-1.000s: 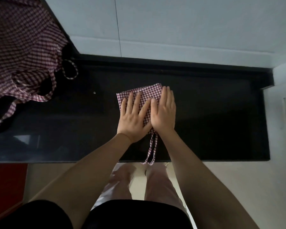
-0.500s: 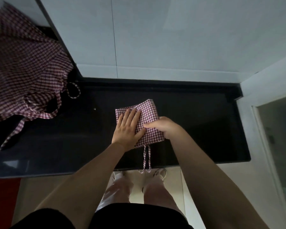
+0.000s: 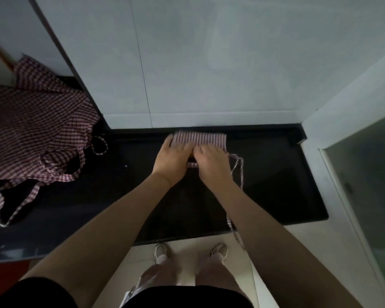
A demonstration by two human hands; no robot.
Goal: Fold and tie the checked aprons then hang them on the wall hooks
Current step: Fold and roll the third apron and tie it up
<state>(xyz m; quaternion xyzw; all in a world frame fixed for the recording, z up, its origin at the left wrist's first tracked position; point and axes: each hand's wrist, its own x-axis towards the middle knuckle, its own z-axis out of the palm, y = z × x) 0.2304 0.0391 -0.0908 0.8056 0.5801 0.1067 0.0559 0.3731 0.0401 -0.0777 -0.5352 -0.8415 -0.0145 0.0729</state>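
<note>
Folded apron, checked red and white, lies as a narrow band on the black worktop, close to the back edge where the worktop meets the pale wall. Both hands are on its near side, knuckles up and side by side. The left hand has its fingers curled over the left end of the band, gripping the cloth. The right hand has its fingers bent down onto the fabric near the middle; they look closed on it, though the fingertips are hidden under the hand. A short bit of checked strap shows between the two hands. From the right side of the folded apron a thin tie loops out beside the right wrist, runs back across the worktop and drops over the front edge next to the right forearm. Well apart, at the left end of the worktop, a second checked apron lies spread and rumpled, its straps trailing toward the front edge and one small loop curling near the back corner. Below the front edge, on the light tiled floor, stand the person's feet in pale shoes.
</note>
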